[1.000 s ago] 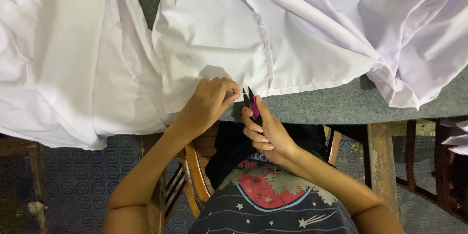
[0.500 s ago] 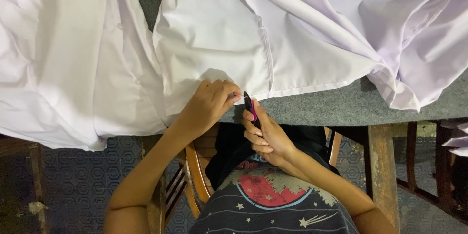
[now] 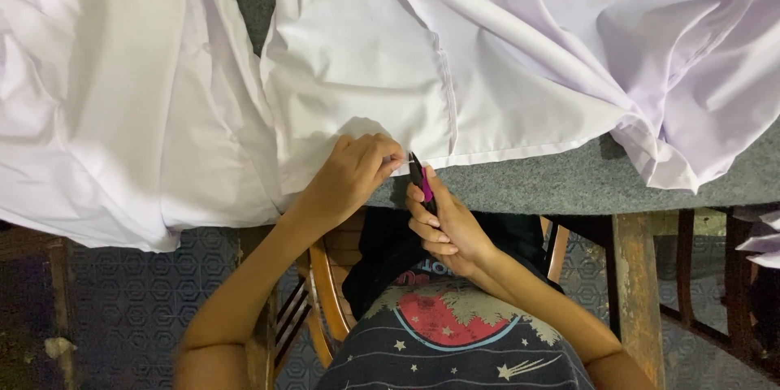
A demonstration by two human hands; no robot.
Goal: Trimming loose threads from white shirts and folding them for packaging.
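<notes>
A pale lilac-white shirt [image 3: 357,57] lies spread over a grey-topped table [image 3: 569,183], its hem hanging at the near edge. My left hand [image 3: 353,175] pinches the hem of the shirt between its fingers. My right hand [image 3: 443,223] holds a small black and pink thread snipper [image 3: 421,179], whose tip points up at the hem just right of the left hand's fingers. The two hands are almost touching.
More pale fabric [image 3: 666,49] is heaped at the right of the table, and another garment [image 3: 97,97] hangs off at the left. A wooden chair [image 3: 321,292] stands under me, a table leg [image 3: 634,292] at the right, and patterned floor [image 3: 130,301] below.
The snipper's tip has moved slightly up and closer to the hem. My left hand keeps its pinch on the fabric.
</notes>
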